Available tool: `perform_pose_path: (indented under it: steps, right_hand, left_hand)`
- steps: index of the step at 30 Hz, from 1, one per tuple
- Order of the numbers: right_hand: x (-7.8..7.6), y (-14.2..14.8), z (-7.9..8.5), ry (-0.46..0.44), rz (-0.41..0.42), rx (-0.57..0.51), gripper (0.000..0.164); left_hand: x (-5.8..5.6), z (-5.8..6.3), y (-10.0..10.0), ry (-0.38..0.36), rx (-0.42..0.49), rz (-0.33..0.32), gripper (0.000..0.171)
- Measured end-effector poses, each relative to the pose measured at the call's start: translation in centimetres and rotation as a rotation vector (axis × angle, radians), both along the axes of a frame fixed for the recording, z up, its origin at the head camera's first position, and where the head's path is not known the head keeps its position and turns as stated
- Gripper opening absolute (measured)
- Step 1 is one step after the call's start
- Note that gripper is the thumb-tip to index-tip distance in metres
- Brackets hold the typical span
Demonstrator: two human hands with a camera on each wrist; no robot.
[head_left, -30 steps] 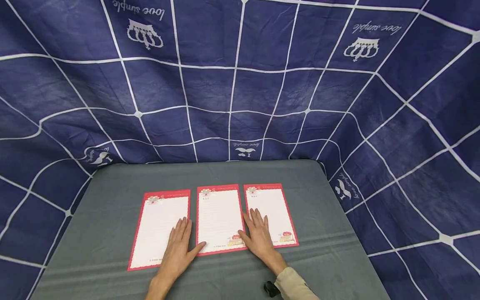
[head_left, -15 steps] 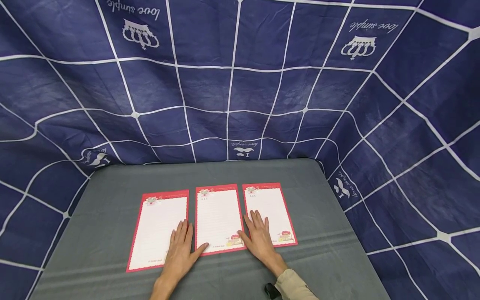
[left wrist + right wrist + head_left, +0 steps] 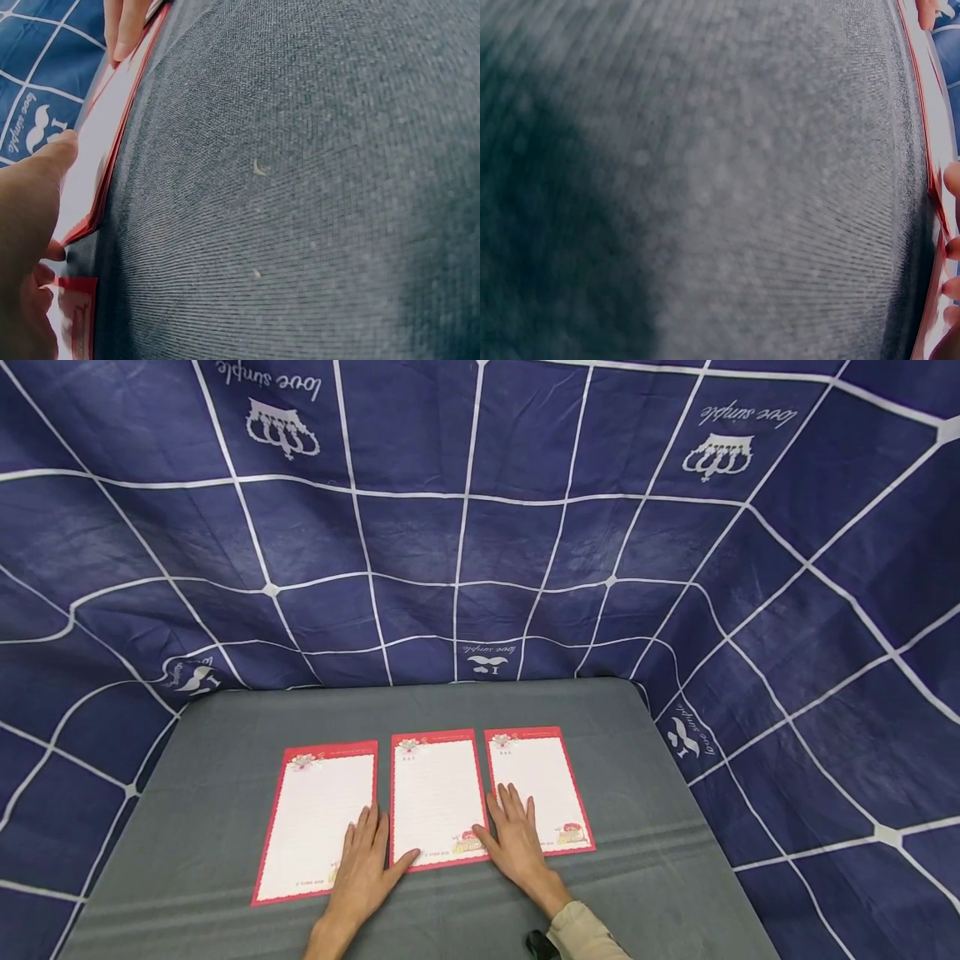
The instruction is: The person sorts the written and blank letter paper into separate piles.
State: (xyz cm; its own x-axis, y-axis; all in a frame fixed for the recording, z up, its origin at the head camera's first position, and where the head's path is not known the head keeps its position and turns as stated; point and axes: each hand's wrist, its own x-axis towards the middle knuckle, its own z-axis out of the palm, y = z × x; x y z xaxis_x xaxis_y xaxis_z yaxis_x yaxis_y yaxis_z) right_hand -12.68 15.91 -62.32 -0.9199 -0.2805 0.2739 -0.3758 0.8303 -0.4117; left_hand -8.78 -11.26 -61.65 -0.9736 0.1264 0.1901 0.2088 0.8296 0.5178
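Note:
Three red-bordered stacks of writing paper lie side by side: a left stack (image 3: 311, 818), a middle stack (image 3: 435, 793) and a right stack (image 3: 536, 777). The left wrist view shows layered sheets at the edge of the middle stack (image 3: 109, 142). My left hand (image 3: 363, 868) lies with straight fingers over the left stack's lower right side, its thumb at the middle stack's lower left corner. Straight fingers of my right hand (image 3: 519, 842) rest across the right stack's left edge, and the thumb touches the middle stack's lower right. Only fingers of the right hand (image 3: 952, 251) show in its wrist view.
A grey cloth covers the table (image 3: 637, 877). Blue curtains (image 3: 420, 535) with white grid lines hang behind it and at both sides. A black object (image 3: 540, 945) shows beside the right sleeve (image 3: 585, 933). Tiny pale specks (image 3: 259, 168) lie on the cloth.
The left hand has shifted slightly right and toward me, uncovering more of the left stack. The right hand has slid slightly toward me. The stacks look almost unmoved.

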Motion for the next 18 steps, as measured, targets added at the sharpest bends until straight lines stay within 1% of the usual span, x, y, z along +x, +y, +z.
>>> perform_pose_path:
  steps: [6, 9, 18]
  right_hand:
    - [0.06, -0.03, -0.05, 0.018, 0.007, 0.008, 0.062]
    - [0.11, -0.08, -0.04, 0.023, 0.007, 0.006, 0.062]
    - [0.17, -0.25, -0.20, 0.007, 0.007, 0.012, 0.062]
  left_hand:
    - [0.13, -0.38, 0.09, 0.054, 0.006, 0.003, 0.086]
    - [0.20, -0.49, 0.15, 0.068, 0.010, 0.001, 0.086]
    - [0.14, -0.34, 0.32, 0.033, 0.020, -0.006, 0.089]
